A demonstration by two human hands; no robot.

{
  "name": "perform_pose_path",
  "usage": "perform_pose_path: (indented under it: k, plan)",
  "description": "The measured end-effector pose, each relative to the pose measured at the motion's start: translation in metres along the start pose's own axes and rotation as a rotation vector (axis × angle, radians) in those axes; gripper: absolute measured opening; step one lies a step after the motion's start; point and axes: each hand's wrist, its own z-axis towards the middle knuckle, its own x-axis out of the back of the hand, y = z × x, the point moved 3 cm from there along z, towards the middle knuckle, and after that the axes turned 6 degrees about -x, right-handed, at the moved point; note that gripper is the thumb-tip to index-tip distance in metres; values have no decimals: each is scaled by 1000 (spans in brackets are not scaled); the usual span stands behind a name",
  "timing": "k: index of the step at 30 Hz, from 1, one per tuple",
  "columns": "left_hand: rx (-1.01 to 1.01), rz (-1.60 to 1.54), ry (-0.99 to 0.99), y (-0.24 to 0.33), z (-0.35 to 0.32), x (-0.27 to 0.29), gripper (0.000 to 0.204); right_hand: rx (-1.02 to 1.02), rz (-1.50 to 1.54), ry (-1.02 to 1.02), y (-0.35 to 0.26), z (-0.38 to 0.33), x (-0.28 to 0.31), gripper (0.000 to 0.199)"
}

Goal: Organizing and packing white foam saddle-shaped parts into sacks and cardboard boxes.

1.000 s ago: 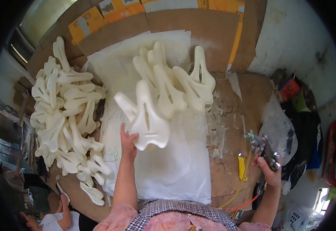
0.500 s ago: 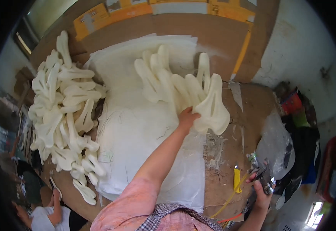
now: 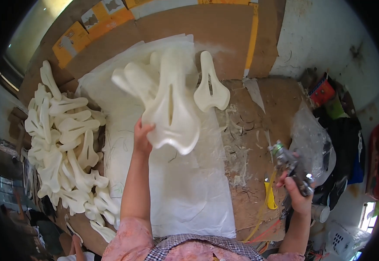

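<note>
My left hand grips the lower left edge of a cream bicycle saddle pad, which is raised above the white sheet. The pad has a long slot down its middle and its narrow nose points away. Several more pads show behind and left of it, partly hidden; whether they hang or lie there, I cannot tell. A single saddle pad lies apart at the right edge of the sheet. At the right, my right hand is wrapped round a metal spray gun.
A big heap of saddle pads lies at the left. Cardboard with orange strips stands along the back. On the brown table lie a yellow-handled tool and a yellow hose. Clear plastic sits at right. Another person's arm shows lower left.
My left hand has moved left with the saddle pad, and the pads behind it have shifted left too. One pad now lies alone at the right. The spray gun stays in my right hand.
</note>
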Motion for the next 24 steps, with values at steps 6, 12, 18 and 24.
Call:
perform_pose_path:
  k: [6, 12, 18, 24]
  plan:
    - [157, 18, -225, -109, 106, -78, 46, 54, 131, 125, 12, 2, 19, 59]
    - [39, 423, -296, -154, 142, -79, 50, -165, 69, 80, 91, 0, 13, 61]
    - [-339, 786, -408, -112, 67, -100, 69, -256, -248, 144, 134, -13, 27, 22]
    - [183, -178, -59, 42, -83, 30, 43, -114, -270, -147, 110, -4, -55, 27]
